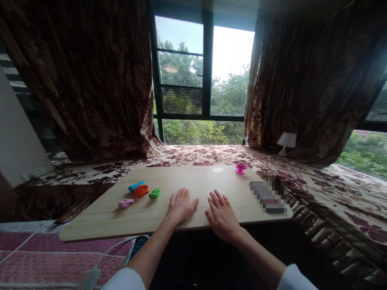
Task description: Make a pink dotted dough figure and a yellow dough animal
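Observation:
Palm down on the light wooden table [105, 217], my left hand [181, 207] lies flat with its fingers extended. My right hand [222, 213] rests on the same tabletop, fingers spread and holding nothing. Nearest to the left hand is a small green toy-like piece [155, 193]. Beyond it sit an orange piece [141, 189], a blue piece [135, 186] partly behind the orange one, and a pink piece [125, 203]; their exact kinds are too small to tell. A magenta stemmed piece [241, 168] stands upright at the far right of the table.
A pixelated object [267, 197] covers the table's right side. A small whitish patch [217, 169] shows near the back edge. Behind are a flowered window seat [199, 155], a small lamp [286, 141] and dark curtains [105, 80]. A white cable [117, 243] hangs below the front left edge.

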Motion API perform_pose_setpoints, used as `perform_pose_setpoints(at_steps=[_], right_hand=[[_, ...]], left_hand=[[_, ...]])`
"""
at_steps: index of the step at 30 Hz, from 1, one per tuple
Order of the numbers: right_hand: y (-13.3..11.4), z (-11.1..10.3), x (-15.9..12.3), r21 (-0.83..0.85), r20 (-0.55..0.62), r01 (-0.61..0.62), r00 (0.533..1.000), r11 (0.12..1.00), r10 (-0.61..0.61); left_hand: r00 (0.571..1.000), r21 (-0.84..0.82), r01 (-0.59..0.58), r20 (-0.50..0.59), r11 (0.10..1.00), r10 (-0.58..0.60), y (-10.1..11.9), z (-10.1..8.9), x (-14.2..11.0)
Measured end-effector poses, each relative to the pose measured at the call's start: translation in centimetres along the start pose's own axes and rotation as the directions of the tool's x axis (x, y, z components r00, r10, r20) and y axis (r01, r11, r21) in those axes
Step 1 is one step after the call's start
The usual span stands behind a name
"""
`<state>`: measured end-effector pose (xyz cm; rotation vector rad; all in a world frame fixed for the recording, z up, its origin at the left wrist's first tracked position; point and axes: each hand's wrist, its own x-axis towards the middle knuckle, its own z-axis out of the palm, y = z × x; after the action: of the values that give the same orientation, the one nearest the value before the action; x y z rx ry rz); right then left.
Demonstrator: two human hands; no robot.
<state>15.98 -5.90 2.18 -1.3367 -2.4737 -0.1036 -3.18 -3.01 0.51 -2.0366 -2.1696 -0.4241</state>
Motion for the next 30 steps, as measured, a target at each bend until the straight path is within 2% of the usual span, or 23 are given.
perform_pose_setpoints(at_steps=[2,4,7,9,12,16,20,22,24,26,28,30], right_hand=[[-1.1,0.4,2.7,0.006,-0.021,0.004,1.0,1.0,-0.004],[-1.1,0.7,6.0,0.009,-0.045,-0.026,0.999,1.0,0.026],[0.9,0.6,9.8,0.009,-0.076,-0.11,0.991,0.994,0.11],[3.0,0.3,10.9,0.008,-0.074,-0.173,0.982,0.985,0.173],[6.0,-0.3,10.1,0.003,-0.021,-0.233,0.972,0.972,0.233],[7.8,-0.9,5.0,0.005,0.072,-0.222,0.973,0.975,0.221],[6.0,-1.3,-0.8,0.025,0.105,-0.125,0.987,0.992,0.122],[4.2,-1.3,-2.0,0.035,0.09,-0.067,0.994,0.997,0.064],[2.3,-1.0,-1.3,0.041,0.068,-0.026,0.997,0.999,0.023],[0.9,-0.5,1.1,0.04,0.045,-0.014,0.999,0.999,0.013],[0.4,-0.1,4.4,0.034,0.021,-0.045,0.999,0.998,0.045],[1.0,0.1,7.6,0.025,-0.003,-0.106,0.994,0.994,0.106]], left_hand=[[1.0,0.012,0.0,0.026,1.0,-0.001,0.0,0.0,0.1],[0.999,0.024,0.001,0.054,1.0,-0.003,-0.1,0.0,0.2],[0.997,0.034,0.0,0.077,0.999,-0.003,-0.3,0.1,0.3],[0.997,0.032,-0.001,0.083,0.999,-0.002,-0.3,0.2,0.3],[0.996,0.018,0.006,0.087,1.0,-0.008,-0.4,0.2,0.2],[0.997,-0.008,0.017,0.078,1.0,-0.016,-0.3,0.2,0.2],[0.998,-0.021,0.018,0.059,1.0,-0.017,-0.2,0.2,0.2],[0.999,-0.017,0.017,0.051,1.0,-0.016,-0.1,0.3,0.3],[0.999,-0.009,0.016,0.052,1.0,-0.016,-0.1,0.3,0.3],[0.998,0.002,0.014,0.062,1.0,-0.014,-0.1,0.3,0.4],[0.997,0.013,0.007,0.072,1.0,-0.008,-0.1,0.3,0.4],[0.997,0.024,0.0,0.079,1.0,-0.002,-0.2,0.3,0.4]])
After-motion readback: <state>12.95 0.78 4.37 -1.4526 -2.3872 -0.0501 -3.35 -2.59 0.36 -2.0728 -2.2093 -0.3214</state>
